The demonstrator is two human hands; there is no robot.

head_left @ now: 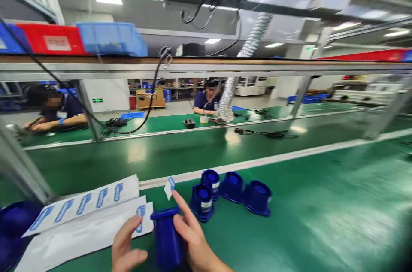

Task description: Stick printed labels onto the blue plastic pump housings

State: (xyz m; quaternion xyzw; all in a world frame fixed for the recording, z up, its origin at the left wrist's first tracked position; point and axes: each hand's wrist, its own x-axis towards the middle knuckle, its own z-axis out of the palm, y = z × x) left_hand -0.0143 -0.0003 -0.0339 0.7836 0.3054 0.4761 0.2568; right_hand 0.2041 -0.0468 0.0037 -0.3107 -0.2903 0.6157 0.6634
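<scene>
A dark blue plastic cup-shaped part (169, 237) with a flanged rim is in my right hand (197, 237), pressed between the thumb and lower fingers. From that hand the index finger points up, with a small white-and-blue label (169, 188) stuck at its tip. My left hand (127, 244) is just left of the part, fingers curved and apart, nothing in it. Behind the left fingers lie white label sheets (80, 220) printed with blue labels. Several similar blue parts (231, 187) stand beyond my right hand, at least two bearing a white label.
More blue items (16, 229) sit at the left edge. The green bench (305, 203) has a pale strip along its far side. Overhead runs a shelf with red (53, 40) and blue bins (111, 38). A black cable (151, 104) hangs down. Two people work at the bench opposite.
</scene>
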